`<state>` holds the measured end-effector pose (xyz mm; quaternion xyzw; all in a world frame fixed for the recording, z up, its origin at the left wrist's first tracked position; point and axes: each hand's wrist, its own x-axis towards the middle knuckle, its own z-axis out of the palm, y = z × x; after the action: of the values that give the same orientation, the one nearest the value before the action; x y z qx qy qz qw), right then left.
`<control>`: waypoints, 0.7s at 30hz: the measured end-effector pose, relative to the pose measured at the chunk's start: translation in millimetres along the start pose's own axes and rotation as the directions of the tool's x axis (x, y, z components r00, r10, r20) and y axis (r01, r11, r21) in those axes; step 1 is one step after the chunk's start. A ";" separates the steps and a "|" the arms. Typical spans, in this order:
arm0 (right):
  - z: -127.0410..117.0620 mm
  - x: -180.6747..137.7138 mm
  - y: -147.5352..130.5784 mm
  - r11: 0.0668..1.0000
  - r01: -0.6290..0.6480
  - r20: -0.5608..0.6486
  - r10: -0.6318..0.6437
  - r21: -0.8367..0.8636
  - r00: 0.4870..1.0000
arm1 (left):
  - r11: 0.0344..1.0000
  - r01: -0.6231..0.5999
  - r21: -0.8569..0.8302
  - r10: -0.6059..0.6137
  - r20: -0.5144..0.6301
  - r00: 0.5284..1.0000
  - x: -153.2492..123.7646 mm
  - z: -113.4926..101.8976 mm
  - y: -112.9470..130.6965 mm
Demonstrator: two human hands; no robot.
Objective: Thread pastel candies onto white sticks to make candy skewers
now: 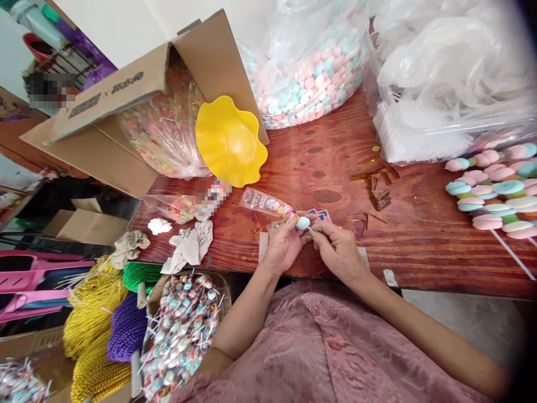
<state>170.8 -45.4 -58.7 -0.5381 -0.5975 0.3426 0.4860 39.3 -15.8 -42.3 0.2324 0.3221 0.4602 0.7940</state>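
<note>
A candy skewer (pixel 302 223) of pastel marshmallows lies across my fingers, partly inside a printed clear wrapper (pixel 259 201) that stretches away to the left. My left hand (pixel 282 251) is closed around the skewer and the wrapper near its open end. With thumb and fingertips, my right hand (pixel 339 246) pinches the thin stick just below the light-blue marshmallow. Small printed packets (pixel 319 215) lie on the table right behind my fingers. Finished-looking skewers (pixel 499 190) of pink, blue and white marshmallows are stacked at the right edge.
On the wooden table (pixel 310 173) lie gold twist ties (pixel 377 190) and a yellow wavy bowl (pixel 230 140). Behind are a cardboard box (pixel 113 101), a marshmallow bag (pixel 310 84) and clear plastic sleeves (pixel 419 129). A container of wrapped skewers (pixel 184 330) stands at lower left.
</note>
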 end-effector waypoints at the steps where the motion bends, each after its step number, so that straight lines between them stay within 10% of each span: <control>1: -0.1 -0.4 -0.2 1.000 0.009 -0.017 -0.009 0.001 1.000 | 1.000 -0.017 0.025 0.018 -0.030 0.999 -1.3 -0.6 0.7; 6: -1.8 -0.8 0.5 0.998 0.005 -0.071 -0.009 -0.056 0.997 | 0.845 -0.282 0.455 0.421 -0.239 0.875 -6.3 -12.9 4.6; 12: 0.3 -1.1 4.6 0.976 0.050 -0.045 -0.061 -0.210 0.997 | 0.262 -0.274 0.925 0.665 0.032 0.746 -5.3 -17.9 22.6; 21: 3.5 -3.4 9.3 0.709 0.257 0.051 -0.298 -0.657 0.953 | -0.468 0.094 0.879 0.411 0.122 0.903 -14.0 5.9 43.1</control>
<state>170.2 -46.5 -69.1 -0.5879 -0.7386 0.0185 0.3292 13.4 -8.3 -5.4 0.7655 0.6281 0.1185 0.0740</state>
